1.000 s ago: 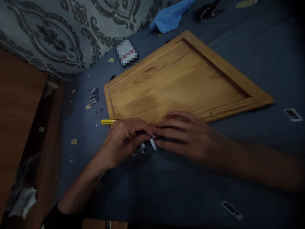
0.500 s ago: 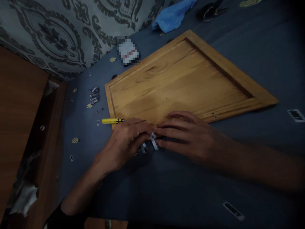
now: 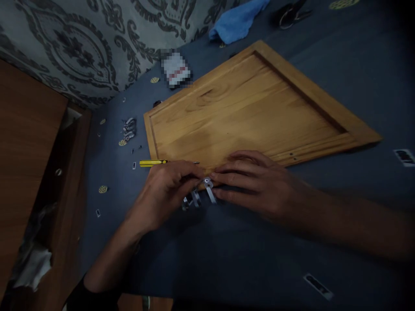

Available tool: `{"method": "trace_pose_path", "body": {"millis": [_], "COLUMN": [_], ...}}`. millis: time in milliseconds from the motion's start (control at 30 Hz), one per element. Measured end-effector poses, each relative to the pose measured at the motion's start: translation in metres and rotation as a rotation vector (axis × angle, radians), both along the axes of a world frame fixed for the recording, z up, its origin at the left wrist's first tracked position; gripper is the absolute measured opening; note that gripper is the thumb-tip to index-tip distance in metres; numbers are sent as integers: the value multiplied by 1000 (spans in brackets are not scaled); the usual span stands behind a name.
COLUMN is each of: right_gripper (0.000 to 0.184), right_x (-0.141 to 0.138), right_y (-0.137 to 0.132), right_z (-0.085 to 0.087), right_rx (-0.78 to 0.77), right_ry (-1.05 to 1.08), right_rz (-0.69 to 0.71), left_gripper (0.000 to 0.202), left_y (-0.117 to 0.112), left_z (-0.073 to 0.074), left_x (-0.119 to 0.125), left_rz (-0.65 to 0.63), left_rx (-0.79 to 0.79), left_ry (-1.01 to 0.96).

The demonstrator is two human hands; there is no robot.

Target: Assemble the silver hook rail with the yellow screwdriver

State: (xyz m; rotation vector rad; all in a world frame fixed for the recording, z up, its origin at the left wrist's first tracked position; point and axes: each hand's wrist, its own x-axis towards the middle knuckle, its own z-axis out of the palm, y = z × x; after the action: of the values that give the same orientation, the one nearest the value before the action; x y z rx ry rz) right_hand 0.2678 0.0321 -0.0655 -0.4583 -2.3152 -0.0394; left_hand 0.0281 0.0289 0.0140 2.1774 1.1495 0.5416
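Observation:
A wooden cabinet door [image 3: 246,108] lies flat on a blue-grey cloth. At its near edge sits a small metal hinge [image 3: 201,194]. My left hand [image 3: 165,192] has its fingers curled and pinched on the left part of the hinge. From the right, my right hand [image 3: 253,181] reaches in, its fingers pressed together on the hinge and on the door's edge. A yellow-handled screwdriver [image 3: 154,163] lies just left of my left hand, beside the door's corner.
Several more metal hinges [image 3: 128,128] and small screws lie left of the door. A blue cloth [image 3: 238,19] and a dark tool [image 3: 292,15] lie at the back. A small white box [image 3: 175,71] sits near the patterned wall. A brown wooden cabinet [image 3: 29,172] stands at the left.
My left hand has drawn back slightly, so more of the hinge and the screwdriver's shaft show. The right hand has hardly moved.

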Motion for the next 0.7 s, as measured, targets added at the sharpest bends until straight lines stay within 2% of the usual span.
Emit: {"method": "trace_pose_path", "body": {"millis": [333, 700], "right_gripper": [31, 35], "right_x": [-1, -1], "right_y": [0, -1], "right_z": [-3, -3], "right_rx": [7, -12], "right_ry": [5, -6], "right_rz": [-17, -15], "left_gripper": [19, 11], "left_y": [1, 6], "left_z": [-2, 1], "left_x": [5, 1], "left_rz": [-68, -31], "left_rx": [8, -218], "left_ry": [39, 74]}}
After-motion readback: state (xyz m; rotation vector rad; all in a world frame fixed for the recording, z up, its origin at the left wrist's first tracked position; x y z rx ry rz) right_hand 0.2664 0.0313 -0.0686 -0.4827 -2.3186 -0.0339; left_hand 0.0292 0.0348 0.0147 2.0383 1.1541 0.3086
